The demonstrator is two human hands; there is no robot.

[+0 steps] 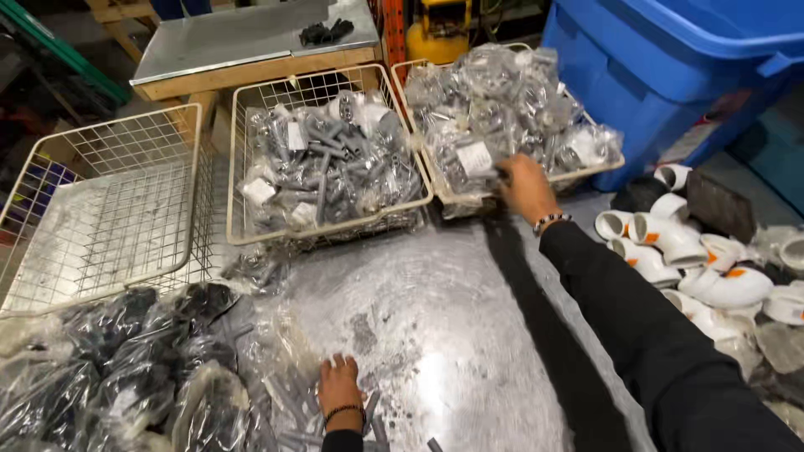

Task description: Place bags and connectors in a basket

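Note:
My right hand (525, 186) reaches forward in a black sleeve and closes on a clear plastic bag of grey parts (474, 161) at the near edge of the right wire basket (435, 180). That basket is heaped with similar bags. My left hand (337, 387) rests palm down near the bottom edge on a bag of grey pipe pieces (289, 393) lying on the shiny metal table (435, 318). Both wrists wear beaded bracelets.
A middle wire basket (237, 167) holds grey fittings in bags. An empty wire basket (100, 209) stands at the left. Dark bagged parts (126, 351) pile at bottom left. White pipe elbows (687, 251) lie at the right, beside a blue bin (670, 67).

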